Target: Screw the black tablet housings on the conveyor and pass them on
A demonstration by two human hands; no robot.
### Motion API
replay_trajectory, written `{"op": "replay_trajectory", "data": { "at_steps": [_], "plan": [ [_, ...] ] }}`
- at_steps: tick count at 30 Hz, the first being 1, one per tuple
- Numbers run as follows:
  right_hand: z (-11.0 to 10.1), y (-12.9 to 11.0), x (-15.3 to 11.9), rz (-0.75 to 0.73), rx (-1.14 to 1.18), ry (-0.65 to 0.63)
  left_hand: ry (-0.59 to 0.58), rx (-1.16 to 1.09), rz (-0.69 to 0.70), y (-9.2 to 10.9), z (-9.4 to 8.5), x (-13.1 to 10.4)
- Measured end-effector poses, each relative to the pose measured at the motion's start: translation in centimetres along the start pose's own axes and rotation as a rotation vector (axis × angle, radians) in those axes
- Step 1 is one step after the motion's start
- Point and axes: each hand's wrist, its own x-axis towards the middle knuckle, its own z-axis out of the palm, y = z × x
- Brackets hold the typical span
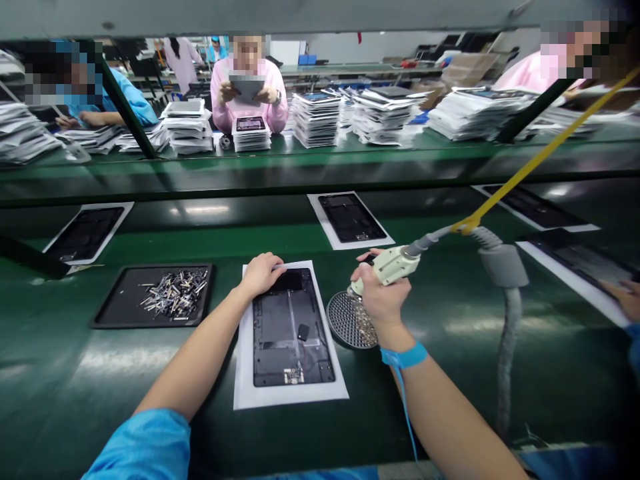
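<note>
On the green bench (125, 380), the tablet shell (275, 322) lies on white paper (287, 398). The left hand (263, 273) rests at its top edge, pinch unclear; the right hand (384, 293) grips the electric driver (397, 265) above the screw dish (336, 319). Recommended: brace the shell, seat the driver upright.

Beyond the green bench (280, 159) stands a seemingly whitish wall (395, 48).

Upper centre, a pink-clad worker (276, 90) holds up a grey panel (247, 90)! Blue-clad worker (137, 100) upper left, white stacks (477, 115) towards upper right.
</note>
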Motion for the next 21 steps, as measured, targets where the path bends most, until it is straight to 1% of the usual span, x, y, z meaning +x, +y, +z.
{"op": "replay_trajectory", "data": {
  "at_steps": [8, 11, 14, 16, 17, 19, 21],
  "plan": [
    [0.0, -0.3, 0.2, -0.003, 0.048, 0.015, 0.001, 0.013, 0.015, 0.0, 0.1, 0.1],
    [-0.1, -1.5, -0.1, -0.017, 0.065, 0.032, 0.004, 0.019, 0.024, -0.1, 0.2, 0.1],
    [0.2, -3.5, -1.9, -0.015, 0.153, -0.007, 0.003, 0.023, 0.023, -0.1, 0.4, 0.2],
    [0.4, -4.9, -4.1, 0.029, 0.232, -0.124, 0.001, 0.032, 0.022, -0.1, 0.6, 0.2],
    [0.6, -5.4, -5.4, 0.077, 0.281, -0.216, 0.002, 0.036, 0.023, -0.1, 0.7, 0.2],
    [0.7, -6.2, -7.9, 0.184, 0.352, -0.448, 0.004, 0.041, 0.027, -0.1, 0.8, 0.3],
    [0.8, -6.5, -10.0, 0.225, 0.385, -0.602, 0.002, 0.041, 0.025, 0.0, 0.8, 0.3]
  ]
}}
